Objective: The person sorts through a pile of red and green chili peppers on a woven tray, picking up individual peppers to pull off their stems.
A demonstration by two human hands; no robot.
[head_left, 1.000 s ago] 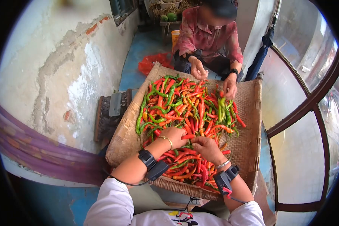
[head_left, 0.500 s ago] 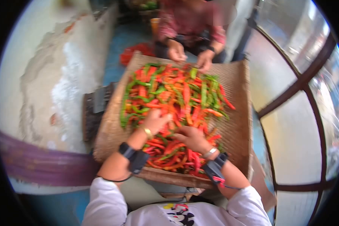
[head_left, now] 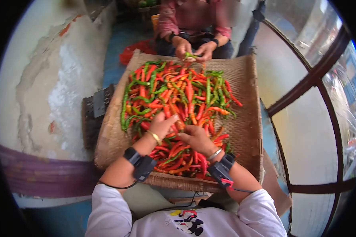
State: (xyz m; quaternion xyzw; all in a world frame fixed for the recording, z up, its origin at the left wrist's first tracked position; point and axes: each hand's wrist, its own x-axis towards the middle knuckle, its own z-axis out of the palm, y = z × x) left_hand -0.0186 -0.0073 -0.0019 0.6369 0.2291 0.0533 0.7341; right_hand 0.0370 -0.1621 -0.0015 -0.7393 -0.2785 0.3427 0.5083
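Note:
A big pile of red, orange and green chili peppers (head_left: 190, 93) lies on a woven tray (head_left: 247, 98). Over the middle of the pile, my left hand (head_left: 162, 127) is closed on an orange-red pepper (head_left: 180, 125). My right hand (head_left: 196, 138) meets it from the right, thumb and fingers pressed together at the lower end of the same pepper. More red peppers (head_left: 182, 158) lie below both hands, nearer to me.
Across the tray, another person's hands (head_left: 192, 53) hold a green pepper. A red plastic bag (head_left: 136, 50) lies beyond the tray's far left corner. A dark object (head_left: 97, 108) stands left of the tray, and a framed window (head_left: 304, 130) on the right.
My hands have come closer together around a pepper. The other person's hands have risen off the pile and come together on a green pepper. The view has shifted slightly.

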